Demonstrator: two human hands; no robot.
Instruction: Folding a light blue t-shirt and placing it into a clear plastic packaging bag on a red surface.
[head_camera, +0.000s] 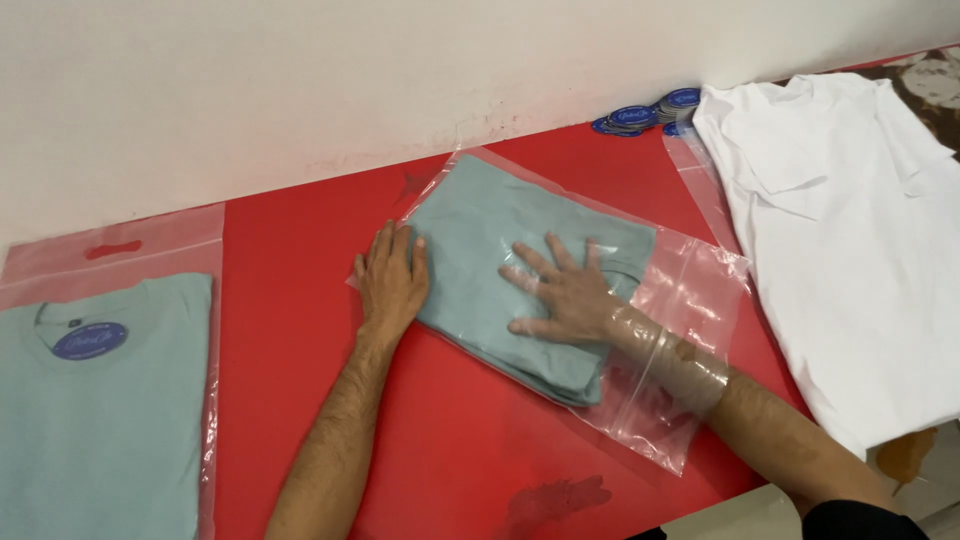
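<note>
Shirt (480, 225) pale teal, folded, inside clear bag (690, 290); right hand (565, 292) inside, flat.

I count two green shirts (520, 270), one white shirt (850, 240), two clear bags (690, 300), my two hands (392, 280), one stack of blue tags (650, 112)

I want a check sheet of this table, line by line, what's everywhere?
Surface: red table, dark stain near the front edge.
Job's things: folded grey-green shirt inside a clear plastic bag.
Clutter: bagged grey-green shirt at left, white shirts at right, blue oval tags by the wall.
Grips: left hand flat on the bag's closed end; right hand inside the bag, flat on the shirt.
Cables: nothing seen.
Surroundings: white wall.
</note>
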